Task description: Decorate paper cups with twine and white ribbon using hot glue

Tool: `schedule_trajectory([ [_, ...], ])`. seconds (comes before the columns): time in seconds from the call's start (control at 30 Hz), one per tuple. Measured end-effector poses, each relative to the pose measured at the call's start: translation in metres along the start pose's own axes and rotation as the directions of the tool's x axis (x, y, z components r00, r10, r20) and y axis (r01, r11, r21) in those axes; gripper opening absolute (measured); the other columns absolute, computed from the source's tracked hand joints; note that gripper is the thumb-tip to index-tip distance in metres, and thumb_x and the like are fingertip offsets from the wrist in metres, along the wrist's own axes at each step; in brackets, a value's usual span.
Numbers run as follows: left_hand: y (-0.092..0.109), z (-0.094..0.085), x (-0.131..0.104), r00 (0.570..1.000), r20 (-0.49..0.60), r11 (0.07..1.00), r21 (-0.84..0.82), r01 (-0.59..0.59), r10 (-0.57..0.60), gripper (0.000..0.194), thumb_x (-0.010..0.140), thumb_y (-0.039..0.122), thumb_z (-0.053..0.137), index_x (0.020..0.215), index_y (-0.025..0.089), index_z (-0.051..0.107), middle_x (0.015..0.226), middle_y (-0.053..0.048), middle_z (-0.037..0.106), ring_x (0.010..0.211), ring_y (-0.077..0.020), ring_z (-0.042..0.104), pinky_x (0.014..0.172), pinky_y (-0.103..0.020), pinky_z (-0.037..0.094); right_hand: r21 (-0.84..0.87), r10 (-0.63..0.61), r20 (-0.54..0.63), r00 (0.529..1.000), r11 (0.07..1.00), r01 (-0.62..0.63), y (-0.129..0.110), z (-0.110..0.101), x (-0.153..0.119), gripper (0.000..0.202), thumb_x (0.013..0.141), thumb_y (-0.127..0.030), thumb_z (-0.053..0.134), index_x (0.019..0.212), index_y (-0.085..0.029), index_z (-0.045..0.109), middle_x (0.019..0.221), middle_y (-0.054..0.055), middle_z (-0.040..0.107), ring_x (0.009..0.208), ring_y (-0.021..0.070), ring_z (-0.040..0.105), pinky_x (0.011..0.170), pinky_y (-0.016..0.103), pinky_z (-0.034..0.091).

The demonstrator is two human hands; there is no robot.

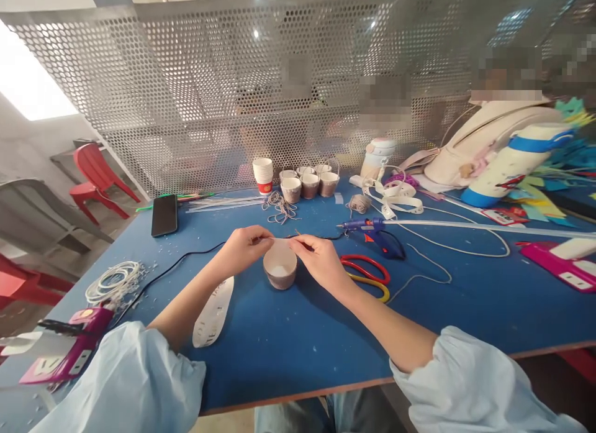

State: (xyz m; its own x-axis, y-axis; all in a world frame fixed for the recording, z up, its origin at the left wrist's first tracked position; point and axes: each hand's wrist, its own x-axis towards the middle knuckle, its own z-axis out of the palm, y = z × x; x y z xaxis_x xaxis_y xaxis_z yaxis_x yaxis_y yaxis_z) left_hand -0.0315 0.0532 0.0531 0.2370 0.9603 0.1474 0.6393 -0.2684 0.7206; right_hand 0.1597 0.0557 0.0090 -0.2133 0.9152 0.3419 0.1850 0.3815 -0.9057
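Note:
A small cup (280, 268), white inside and wrapped in brownish cord outside, stands upright on the blue table. My left hand (248, 243) is at its upper left rim, thumb and fingers pinched together. At the upper right rim, my right hand (314, 253) is closed in a pinch too. Whatever the fingertips hold is too small to make out. Right of the cup lie red and yellow-handled scissors (367, 278), partly under my right forearm. A blue glue gun (377, 234) lies behind them. A white printed strip (214, 312) is beside my left forearm.
Several cord-wrapped cups (310, 186) and a paper cup stack (263, 175) stand at the back. A phone (164, 215) lies left; power strips (77, 346) sit at both sides. Bottles, a bag (484, 135) and loose cords occupy the right. A perforated metal screen (200, 97) rises behind.

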Motion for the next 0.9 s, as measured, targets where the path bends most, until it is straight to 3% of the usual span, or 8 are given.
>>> schedule_trajectory([
  [0.17,-0.003,-0.001,0.005,1.000,-0.008,0.999,0.032,-0.023,0.023,0.024,0.079,0.037,0.057,0.083,0.017,0.070,0.074,-0.001,0.067,0.068,-0.0151,0.056,0.063,-0.025,0.041,-0.005,0.033,0.011,0.999,0.999,-0.033,-0.002,-0.002,0.001,0.034,0.089,-0.046,0.050,0.083,-0.018,0.069,0.071,0.001,0.066,0.068,0.0169,0.060,0.063,0.027,0.046],
  [0.27,-0.010,-0.003,0.008,0.992,-0.125,0.996,0.090,0.002,0.009,0.025,0.081,0.035,0.053,0.089,0.018,0.070,0.072,0.000,0.065,0.065,-0.0148,0.055,0.061,-0.025,0.041,-0.035,0.062,-0.017,0.998,0.997,-0.063,-0.002,-0.005,0.001,0.034,0.089,-0.047,0.050,0.096,-0.018,0.066,0.077,0.002,0.065,0.072,0.0166,0.060,0.065,0.028,0.048],
  [0.37,-0.024,-0.004,0.010,0.962,-0.274,0.992,0.121,0.040,-0.006,0.032,0.083,0.030,0.048,0.106,0.020,0.066,0.077,0.000,0.067,0.070,-0.0167,0.060,0.065,-0.026,0.044,-0.177,0.076,0.017,0.997,0.981,-0.072,0.002,-0.006,0.001,0.029,0.084,-0.035,0.058,0.107,-0.018,0.062,0.093,0.005,0.067,0.071,0.0151,0.060,0.068,0.029,0.049],
  [0.43,-0.033,-0.001,0.009,0.959,-0.283,0.992,0.126,0.020,0.017,0.032,0.081,0.026,0.044,0.100,0.020,0.069,0.084,-0.003,0.070,0.079,-0.0184,0.064,0.072,-0.028,0.047,-0.247,0.074,0.065,0.995,0.968,-0.055,0.004,-0.003,0.001,0.024,0.080,-0.024,0.060,0.104,-0.019,0.062,0.095,0.005,0.068,0.070,0.0146,0.060,0.069,0.030,0.049],
  [0.53,-0.037,0.007,0.003,0.984,-0.177,0.997,0.078,0.026,-0.012,0.030,0.075,0.024,0.043,0.081,0.018,0.072,0.088,-0.005,0.072,0.082,-0.0198,0.065,0.076,-0.030,0.048,-0.262,0.063,0.109,0.992,0.964,-0.033,0.003,-0.001,0.001,0.014,0.081,-0.021,0.058,0.094,-0.020,0.065,0.092,0.004,0.070,0.076,0.0162,0.063,0.074,0.031,0.049],
  [0.67,-0.025,0.013,-0.008,0.986,-0.025,0.982,-0.090,0.164,-0.167,0.033,0.078,0.034,0.050,0.092,0.017,0.073,0.084,-0.004,0.072,0.077,-0.0208,0.063,0.070,-0.030,0.048,-0.275,0.007,0.063,0.998,0.961,0.011,-0.014,-0.018,-0.002,0.019,0.086,-0.032,0.058,0.098,-0.020,0.065,0.102,0.007,0.070,0.083,0.0174,0.065,0.078,0.031,0.050],
  [0.8,-0.022,0.005,-0.014,0.992,0.115,0.981,-0.179,0.074,-0.054,0.042,0.084,0.051,0.055,0.103,0.018,0.072,0.113,-0.008,0.070,0.108,-0.0283,0.060,0.092,-0.037,0.046,-0.363,0.010,-0.003,1.000,0.932,-0.010,-0.031,-0.067,-0.024,0.024,0.088,-0.039,0.054,0.095,-0.020,0.067,0.086,0.004,0.072,0.075,0.0173,0.066,0.071,0.028,0.051],
  [0.9,-0.032,-0.002,-0.013,0.974,0.225,0.981,-0.195,0.005,0.040,0.053,0.078,0.054,0.065,0.118,0.020,0.067,0.128,-0.010,0.062,0.113,-0.0301,0.058,0.091,-0.038,0.048,-0.633,0.199,-0.033,0.980,0.754,-0.174,-0.022,-0.114,-0.041,0.023,0.084,-0.042,0.058,0.081,-0.022,0.068,0.077,0.003,0.072,0.071,0.0200,0.066,0.066,0.030,0.049],
])
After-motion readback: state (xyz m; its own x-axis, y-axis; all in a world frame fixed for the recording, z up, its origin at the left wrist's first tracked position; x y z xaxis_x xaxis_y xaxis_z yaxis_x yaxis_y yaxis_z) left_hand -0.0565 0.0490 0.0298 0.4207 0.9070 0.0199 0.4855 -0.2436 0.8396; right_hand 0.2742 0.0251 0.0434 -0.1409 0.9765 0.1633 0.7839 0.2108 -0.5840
